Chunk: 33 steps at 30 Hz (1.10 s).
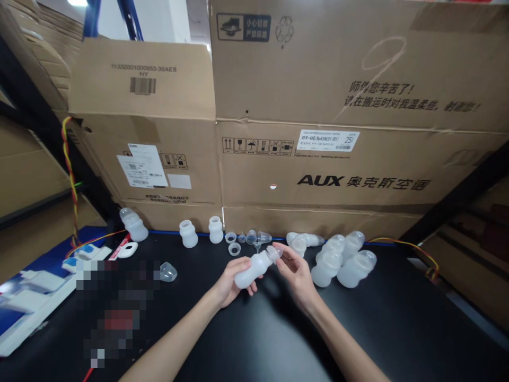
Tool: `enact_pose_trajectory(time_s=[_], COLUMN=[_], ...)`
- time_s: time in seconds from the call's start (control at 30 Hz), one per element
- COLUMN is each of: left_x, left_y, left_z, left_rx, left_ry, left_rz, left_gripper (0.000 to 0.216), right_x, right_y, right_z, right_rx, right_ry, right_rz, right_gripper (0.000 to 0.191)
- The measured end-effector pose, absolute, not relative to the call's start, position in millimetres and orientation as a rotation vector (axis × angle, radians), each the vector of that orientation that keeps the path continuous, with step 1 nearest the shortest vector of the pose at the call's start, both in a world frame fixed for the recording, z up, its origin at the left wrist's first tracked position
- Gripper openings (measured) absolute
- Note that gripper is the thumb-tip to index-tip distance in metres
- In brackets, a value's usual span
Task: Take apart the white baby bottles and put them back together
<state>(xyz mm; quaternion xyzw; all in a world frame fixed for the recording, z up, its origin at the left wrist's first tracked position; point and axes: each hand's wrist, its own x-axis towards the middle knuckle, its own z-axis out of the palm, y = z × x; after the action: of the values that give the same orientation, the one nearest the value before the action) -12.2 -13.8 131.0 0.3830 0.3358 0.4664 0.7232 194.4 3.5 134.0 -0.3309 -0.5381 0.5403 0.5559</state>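
Observation:
My left hand [233, 281] is closed around a white, translucent baby bottle [251, 271], tilted with its neck up to the right. The fingers of my right hand [295, 268] are closed on the clear top [273, 253] at the bottle's neck. Whether that top is a nipple and ring alone or also has a cap over it, I cannot tell. Just behind the bottle, loose clear collar rings [234, 249], nipples [257, 247] and dome caps [264, 237] lie on the black table [246, 339].
Two topless bottles [188, 234] stand at the back; a capped bottle [134, 225] leans farther left. Several capped bottles [328, 265] cluster on the right. A clear dome cap [168, 272] lies left, near a power strip [43, 292]. Large cardboard [262, 170] walls the back.

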Motion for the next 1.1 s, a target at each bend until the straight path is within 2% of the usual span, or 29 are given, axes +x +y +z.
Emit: enact_pose_trajectory(time_s=[0.13,0.33,0.4,0.5,0.63,0.73,0.8,0.83,0.97,1.1], left_x=[-14.3,-14.4,-13.7,-12.4,-12.3,-14.4,-16.7,-18.2,-26.5,-33.8], left_y=[-11.5,-12.5,-13.2,-13.6,-11.2,-9.1,-8.4,-8.1,-8.1,-13.3], left_z=[129.9,129.7,129.5,128.9,129.5,131.2,132.3,132.8,134.2,139.5], left_rx=[0.839,0.828,0.834,0.845,0.835,0.852,0.88,0.898,0.997,1.16], left_ry=[0.726,0.725,0.721,0.724,0.747,0.752,0.753,0.753,0.781,0.858], left_rz=[0.995,0.993,0.99,0.996,1.052,1.036,0.99,0.963,0.87,0.868], left_gripper=[0.035,0.034,0.034,0.033,0.031,0.031,0.032,0.033,0.036,0.045], right_x=[197.6,198.4,200.1,204.5,208.3,208.4,209.3,210.0,210.8,201.0], right_y=[2.4,0.8,1.5,3.2,1.2,-2.8,-4.1,-4.2,-4.5,-10.4], right_z=[138.9,138.7,139.0,138.6,140.4,147.8,153.8,156.4,159.6,150.5], right_rx=[-0.634,-0.667,-0.767,-0.92,-0.948,-0.889,-0.797,-0.761,-0.862,-1.111], right_ry=[-1.398,-1.567,-1.616,-1.679,-1.659,-1.609,-1.674,-1.739,-1.937,-1.914], right_rz=[1.28,1.196,1.114,1.013,0.967,0.936,0.974,0.997,0.973,0.901], right_gripper=[0.06,0.065,0.06,0.039,0.053,0.032,0.051,0.053,0.031,0.038])
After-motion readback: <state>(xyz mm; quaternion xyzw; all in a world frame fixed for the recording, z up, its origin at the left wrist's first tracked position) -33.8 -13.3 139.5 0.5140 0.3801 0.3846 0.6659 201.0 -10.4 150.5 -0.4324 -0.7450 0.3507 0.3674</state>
